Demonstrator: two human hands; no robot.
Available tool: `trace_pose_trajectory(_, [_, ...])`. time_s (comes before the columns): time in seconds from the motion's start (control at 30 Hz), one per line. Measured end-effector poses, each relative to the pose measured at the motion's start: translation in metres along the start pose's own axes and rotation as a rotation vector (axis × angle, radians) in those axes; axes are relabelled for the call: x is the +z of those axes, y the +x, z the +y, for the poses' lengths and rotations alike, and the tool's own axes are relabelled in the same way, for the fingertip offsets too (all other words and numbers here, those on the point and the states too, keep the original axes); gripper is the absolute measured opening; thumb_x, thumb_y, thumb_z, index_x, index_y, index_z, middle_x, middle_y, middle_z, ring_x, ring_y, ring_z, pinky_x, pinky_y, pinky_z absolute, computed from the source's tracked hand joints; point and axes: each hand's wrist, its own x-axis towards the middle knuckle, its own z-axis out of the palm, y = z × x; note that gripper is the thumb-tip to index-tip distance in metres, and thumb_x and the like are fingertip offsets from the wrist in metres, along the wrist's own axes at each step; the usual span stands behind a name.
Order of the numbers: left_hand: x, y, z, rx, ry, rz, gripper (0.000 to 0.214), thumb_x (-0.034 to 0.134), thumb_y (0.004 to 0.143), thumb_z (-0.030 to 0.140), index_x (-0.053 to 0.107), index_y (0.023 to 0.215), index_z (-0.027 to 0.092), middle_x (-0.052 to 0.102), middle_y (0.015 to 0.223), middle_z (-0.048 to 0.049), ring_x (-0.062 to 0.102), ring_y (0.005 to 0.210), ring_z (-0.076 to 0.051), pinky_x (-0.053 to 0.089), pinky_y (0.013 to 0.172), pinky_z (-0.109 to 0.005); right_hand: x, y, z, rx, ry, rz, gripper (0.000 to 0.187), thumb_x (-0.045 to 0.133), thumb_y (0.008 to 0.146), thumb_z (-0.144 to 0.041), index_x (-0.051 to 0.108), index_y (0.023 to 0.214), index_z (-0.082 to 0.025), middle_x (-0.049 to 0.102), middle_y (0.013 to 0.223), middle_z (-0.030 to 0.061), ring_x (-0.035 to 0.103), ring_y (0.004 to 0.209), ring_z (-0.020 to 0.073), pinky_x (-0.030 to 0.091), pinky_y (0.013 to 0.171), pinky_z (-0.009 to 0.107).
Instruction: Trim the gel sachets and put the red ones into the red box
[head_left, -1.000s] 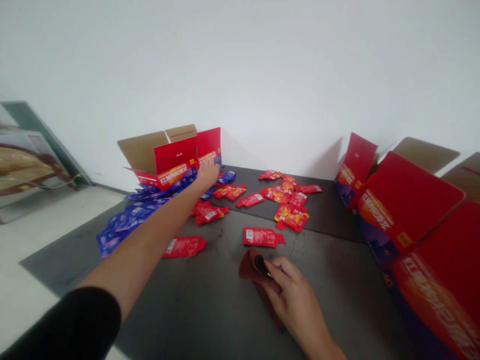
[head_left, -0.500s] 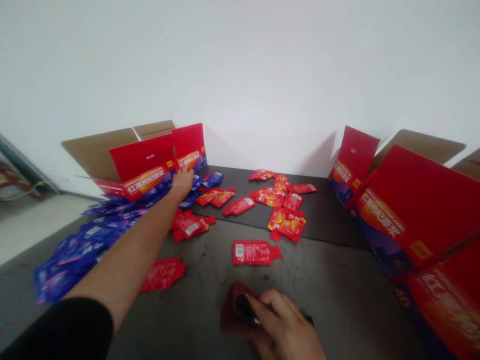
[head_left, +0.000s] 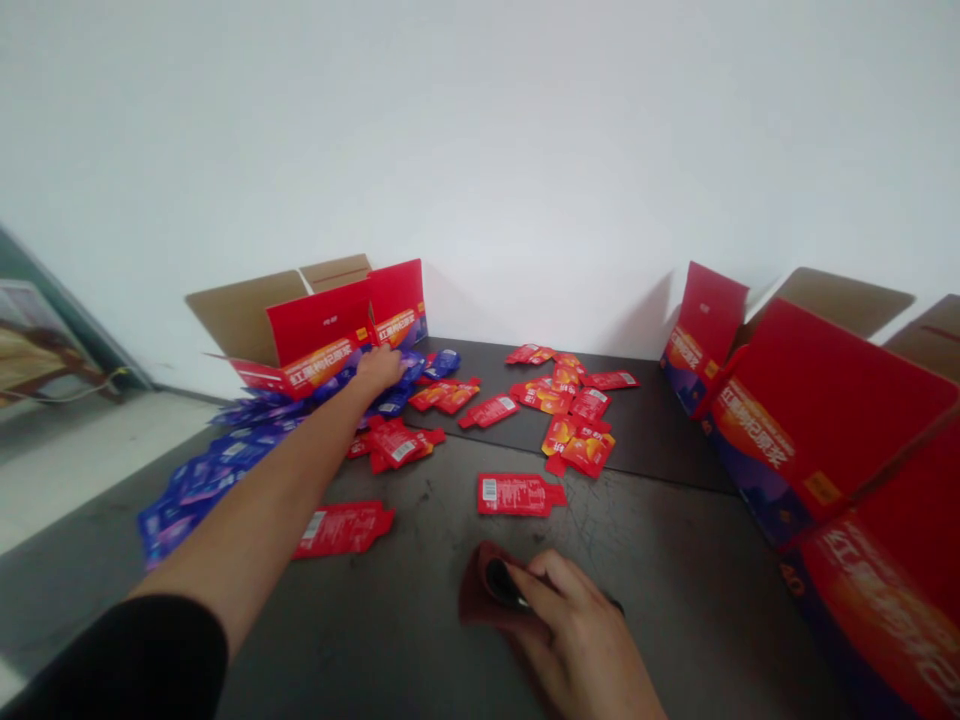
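My left hand (head_left: 380, 368) reaches far out over the pile of blue sachets (head_left: 225, 460), close to the red box on the left (head_left: 322, 340). Its fingers are small and blurred against the sachets, so whether they hold one cannot be told. Low in the middle, my right hand (head_left: 581, 620) is closed on a dark red-brown pouch (head_left: 480, 590) with a glossy black rounded part (head_left: 501, 580) at its top. Just beyond it lies a single red sachet (head_left: 514, 495), barcode side up. Another red sachet (head_left: 349, 528) lies beside my left forearm, partly covered by it.
Loose red and orange sachets (head_left: 589, 450) lie scattered across the dark table (head_left: 420, 620), some overlapping. Large red boxes (head_left: 832, 390) with raised flaps stand along the right. A white wall (head_left: 525, 180) closes off the back.
The view has turned slightly left, so the boxes and sachets appear further right. My left hand stays over the blue sachets by the box; my right hand still grips the red-brown pouch.
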Motion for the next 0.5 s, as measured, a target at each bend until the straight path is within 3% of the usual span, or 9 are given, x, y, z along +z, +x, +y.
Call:
trace_pose_trajectory(0.23, [-0.009, 0.006, 0.039, 0.090, -0.018, 0.112, 0.040, 0.062, 0.098, 0.040, 0.060, 0.131, 0.017, 0.057, 0.138, -0.0122, 0.058, 0.123, -0.028, 0.049, 0.102, -0.052, -0.001, 0.000, 0.001, -0.010, 0.033, -0.003, 0.035, 0.061, 0.098, -0.029, 0.062, 0.134, -0.030, 0.064, 0.112, 0.0055, 0.066, 0.100, 0.0218, 0.056, 0.078, 0.030])
trace_pose_trajectory(0.5, [0.013, 0.021, 0.066, 0.107, -0.006, 0.058, 0.038, 0.064, 0.098, 0.037, 0.061, 0.129, 0.016, 0.062, 0.129, -0.0114, 0.064, 0.111, -0.025, 0.056, 0.093, -0.047, -0.002, 0.000, 0.000, 0.004, 0.046, -0.019, 0.040, 0.065, 0.094, -0.025, 0.063, 0.133, -0.032, 0.066, 0.111, 0.0042, 0.066, 0.098, 0.0217, 0.057, 0.079, 0.031])
